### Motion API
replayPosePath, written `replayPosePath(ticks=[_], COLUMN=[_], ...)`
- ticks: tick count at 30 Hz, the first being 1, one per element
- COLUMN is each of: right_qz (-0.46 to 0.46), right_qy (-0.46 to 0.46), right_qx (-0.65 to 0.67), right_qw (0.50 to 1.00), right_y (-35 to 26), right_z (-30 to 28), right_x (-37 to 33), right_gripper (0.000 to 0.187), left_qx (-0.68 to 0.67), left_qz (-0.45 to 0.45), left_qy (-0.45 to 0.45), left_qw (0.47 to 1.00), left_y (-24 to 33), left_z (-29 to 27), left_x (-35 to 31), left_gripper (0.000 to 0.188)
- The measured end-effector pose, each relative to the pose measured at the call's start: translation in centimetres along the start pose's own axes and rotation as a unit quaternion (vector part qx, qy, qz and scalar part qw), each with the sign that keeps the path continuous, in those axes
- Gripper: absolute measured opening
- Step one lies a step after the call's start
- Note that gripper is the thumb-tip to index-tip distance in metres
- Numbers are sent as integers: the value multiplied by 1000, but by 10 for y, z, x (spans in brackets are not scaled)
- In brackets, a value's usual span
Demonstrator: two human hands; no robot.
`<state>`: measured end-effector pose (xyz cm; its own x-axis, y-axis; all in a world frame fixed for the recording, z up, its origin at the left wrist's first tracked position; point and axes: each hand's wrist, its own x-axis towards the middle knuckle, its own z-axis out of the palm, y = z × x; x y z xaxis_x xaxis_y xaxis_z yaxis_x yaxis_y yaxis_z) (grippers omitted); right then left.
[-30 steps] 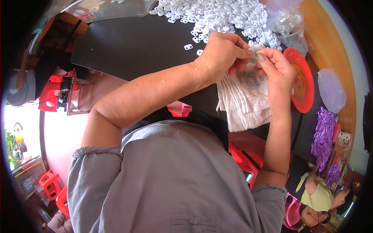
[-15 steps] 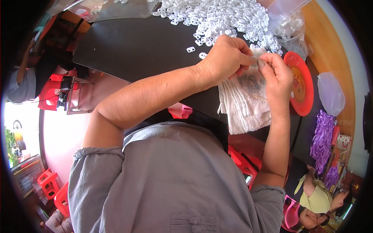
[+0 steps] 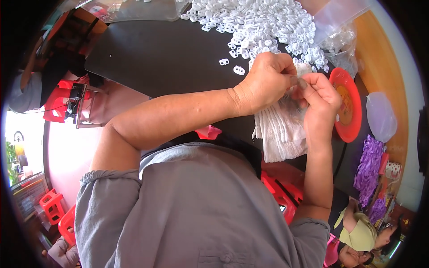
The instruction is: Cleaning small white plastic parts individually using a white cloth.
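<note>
My left hand [image 3: 271, 84] and my right hand [image 3: 321, 94] meet over a folded white towel [image 3: 281, 140]. Both are closed, thumbs and fingertips pinched almost against each other. Whatever lies between the fingertips is too small to make out. A patch of thin dark pieces [image 3: 292, 105] on the towel is partly covered by my hands. Just beyond them spreads a large heap of small white oval plastic pieces with two holes [image 3: 268, 27]. One loose white piece [image 3: 239, 70] lies by my left wrist.
A red round plate [image 3: 351, 111] stands right of my right hand. Clear plastic bags [image 3: 342, 44] sit behind it, and purple ribbon bundles [image 3: 368, 169] lie further right. A clear plastic bin [image 3: 143, 13] is at the far left of the black table [image 3: 147, 58]. Other people [image 3: 364, 225] sit at lower right.
The whole view has shifted slightly. My pinched hands have come a little nearer to me over the towel, covering more of the dark pieces. Both stay closed.
</note>
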<state>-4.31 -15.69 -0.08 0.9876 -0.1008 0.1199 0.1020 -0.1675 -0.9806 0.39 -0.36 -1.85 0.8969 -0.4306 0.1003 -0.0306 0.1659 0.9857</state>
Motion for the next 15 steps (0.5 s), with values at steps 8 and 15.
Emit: replayPosePath(ticks=[8, 15], right_qz=[34, -264], right_qy=[8, -25], right_qx=[-161, -560], right_qw=[986, 784], right_y=[-13, 18], right_z=[-18, -34], right_x=[29, 110], right_gripper=[13, 22], left_qx=[41, 50], left_qz=[-36, -28], left_qy=[42, 27], left_qw=[998, 998], left_y=[-12, -11], left_z=[0, 2], left_x=[7, 8], left_gripper=[13, 12])
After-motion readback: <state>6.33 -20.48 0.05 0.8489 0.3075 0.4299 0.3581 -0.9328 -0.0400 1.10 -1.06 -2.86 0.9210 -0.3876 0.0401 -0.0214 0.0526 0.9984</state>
